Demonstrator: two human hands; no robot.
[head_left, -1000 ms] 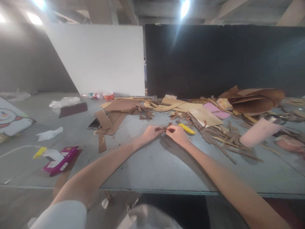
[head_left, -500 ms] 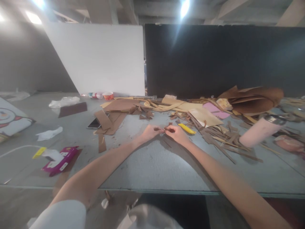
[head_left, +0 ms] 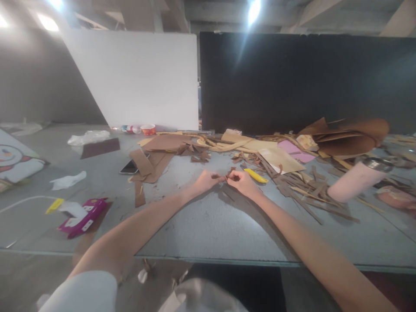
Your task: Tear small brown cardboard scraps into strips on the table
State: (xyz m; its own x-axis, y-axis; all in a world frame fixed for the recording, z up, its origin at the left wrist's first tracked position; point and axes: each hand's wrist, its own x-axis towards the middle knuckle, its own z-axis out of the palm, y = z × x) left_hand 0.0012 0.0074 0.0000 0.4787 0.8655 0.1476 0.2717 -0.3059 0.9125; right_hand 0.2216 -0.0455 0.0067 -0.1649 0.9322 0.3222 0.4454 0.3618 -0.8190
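Both hands meet over the middle of the table, fingertips almost touching. My left hand (head_left: 207,181) is closed in a pinch at its fingertips. My right hand (head_left: 241,181) is closed too, its thumb and fingers pinching a small brown scrap (head_left: 231,173) that is mostly hidden. Whether the left fingertips grip the same scrap is too small to make out. Just right of the right hand lies a yellow utility knife (head_left: 255,175). Beyond it spreads a heap of brown strips (head_left: 300,190), and small brown pieces (head_left: 199,156) lie behind the hands.
A pink tumbler (head_left: 357,180) lies tilted at the right, near a rolled brown sheet (head_left: 351,136). On the left are a phone (head_left: 128,167) partly under brown pieces, a purple wipes pack (head_left: 86,219) and crumpled plastic (head_left: 88,138). A red paper cup (head_left: 148,129) stands behind.
The view has shifted very slightly. Both hands stay together in nearly the same place, with only a small movement of the fingertips.
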